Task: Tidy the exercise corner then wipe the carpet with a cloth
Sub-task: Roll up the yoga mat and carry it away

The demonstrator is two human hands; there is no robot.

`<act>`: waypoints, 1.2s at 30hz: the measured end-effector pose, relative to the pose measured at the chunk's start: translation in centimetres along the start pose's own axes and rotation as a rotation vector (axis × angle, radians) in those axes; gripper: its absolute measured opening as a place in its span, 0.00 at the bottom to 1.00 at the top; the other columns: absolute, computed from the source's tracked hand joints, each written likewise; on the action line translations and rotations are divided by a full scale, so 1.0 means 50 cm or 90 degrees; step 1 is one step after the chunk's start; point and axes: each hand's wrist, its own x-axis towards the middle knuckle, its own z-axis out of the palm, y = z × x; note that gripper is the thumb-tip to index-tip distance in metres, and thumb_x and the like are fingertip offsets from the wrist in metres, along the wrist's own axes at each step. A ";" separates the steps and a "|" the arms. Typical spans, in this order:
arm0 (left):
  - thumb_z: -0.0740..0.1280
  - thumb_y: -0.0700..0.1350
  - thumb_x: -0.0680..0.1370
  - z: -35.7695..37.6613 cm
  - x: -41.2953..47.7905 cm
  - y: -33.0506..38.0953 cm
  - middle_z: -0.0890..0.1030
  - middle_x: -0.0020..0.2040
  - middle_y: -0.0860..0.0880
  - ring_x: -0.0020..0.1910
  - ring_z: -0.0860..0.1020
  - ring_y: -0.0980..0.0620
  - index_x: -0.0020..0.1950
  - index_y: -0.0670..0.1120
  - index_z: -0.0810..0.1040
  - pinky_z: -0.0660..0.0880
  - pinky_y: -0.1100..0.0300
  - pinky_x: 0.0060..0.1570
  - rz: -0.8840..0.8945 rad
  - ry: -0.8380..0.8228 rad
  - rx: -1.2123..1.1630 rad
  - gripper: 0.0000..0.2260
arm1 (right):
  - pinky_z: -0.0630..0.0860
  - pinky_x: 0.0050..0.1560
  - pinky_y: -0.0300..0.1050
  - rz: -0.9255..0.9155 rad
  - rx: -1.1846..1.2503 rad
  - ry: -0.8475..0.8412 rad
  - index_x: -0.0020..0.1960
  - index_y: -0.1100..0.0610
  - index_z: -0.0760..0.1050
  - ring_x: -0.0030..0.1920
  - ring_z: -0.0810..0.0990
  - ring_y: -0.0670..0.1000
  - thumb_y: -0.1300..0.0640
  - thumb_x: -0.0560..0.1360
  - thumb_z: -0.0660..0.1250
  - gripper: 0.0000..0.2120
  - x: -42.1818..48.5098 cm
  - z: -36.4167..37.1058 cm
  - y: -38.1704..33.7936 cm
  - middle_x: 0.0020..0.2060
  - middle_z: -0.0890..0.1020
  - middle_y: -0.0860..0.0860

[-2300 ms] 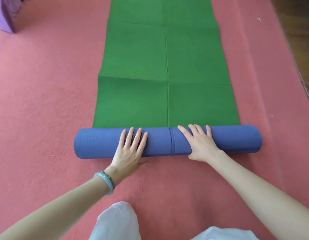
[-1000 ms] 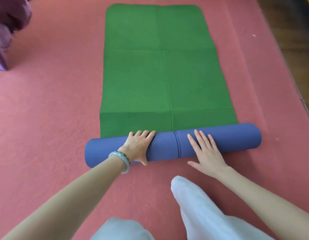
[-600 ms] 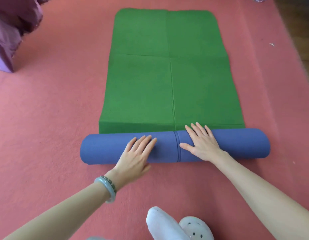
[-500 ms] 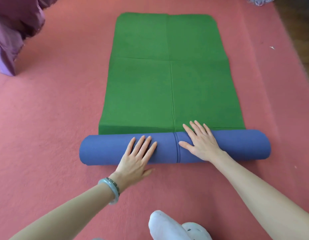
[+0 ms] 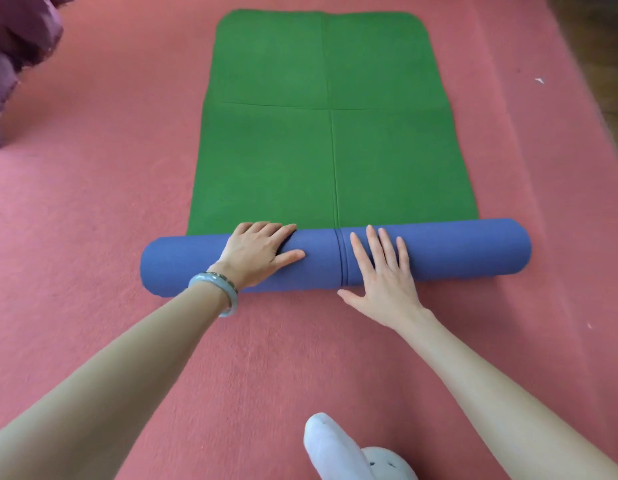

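A yoga mat lies on the red carpet (image 5: 93, 209), green (image 5: 335, 150) on its upper face and blue underneath. Its near end is wound into a thick blue roll (image 5: 456, 251) lying across the view. My left hand (image 5: 257, 252), with a bracelet at the wrist, holds the left half of the roll; its fingers curl over the far top edge and the thumb lies along the roll. My right hand (image 5: 383, 271) presses flat on the roll just right of its middle seam, fingers straight and spread.
Purple fabric (image 5: 20, 39) hangs at the far left. Dark wooden floor (image 5: 594, 46) borders the carpet at the top right, with a small white scrap (image 5: 539, 80) near that edge. My foot in a white sock and grey slipper (image 5: 335, 448) is at the bottom.
The roll has advanced up the mat and the flat green stretch is shorter. My left hand shifted from flat to fingers hooked over the roll's top; my right hand slid back toward me.
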 end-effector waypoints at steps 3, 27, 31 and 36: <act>0.43 0.67 0.74 0.002 0.001 0.022 0.71 0.69 0.43 0.69 0.68 0.43 0.71 0.47 0.68 0.61 0.45 0.69 -0.058 0.113 0.044 0.35 | 0.40 0.72 0.59 -0.003 -0.014 -0.099 0.77 0.55 0.46 0.75 0.51 0.60 0.36 0.62 0.71 0.55 0.055 -0.016 0.011 0.75 0.54 0.60; 0.78 0.53 0.61 -0.042 0.135 0.017 0.55 0.76 0.47 0.75 0.54 0.45 0.76 0.47 0.44 0.50 0.40 0.72 -0.091 -0.086 0.115 0.55 | 0.45 0.70 0.68 -0.028 -0.062 -0.217 0.76 0.46 0.40 0.74 0.52 0.59 0.42 0.61 0.75 0.57 0.234 -0.058 0.114 0.74 0.53 0.57; 0.74 0.53 0.68 -0.060 0.127 0.044 0.46 0.78 0.46 0.76 0.48 0.42 0.76 0.50 0.35 0.51 0.28 0.66 -0.172 -0.156 0.154 0.53 | 0.59 0.64 0.71 -0.007 -0.088 -0.220 0.74 0.49 0.58 0.67 0.68 0.61 0.43 0.49 0.80 0.58 0.224 -0.060 0.108 0.67 0.69 0.60; 0.69 0.55 0.73 -0.062 0.115 0.051 0.43 0.78 0.45 0.76 0.46 0.38 0.74 0.53 0.29 0.56 0.25 0.60 -0.181 -0.185 0.172 0.50 | 0.63 0.57 0.70 -0.031 -0.104 -0.247 0.70 0.51 0.68 0.59 0.74 0.62 0.40 0.40 0.81 0.59 0.214 -0.046 0.107 0.59 0.75 0.61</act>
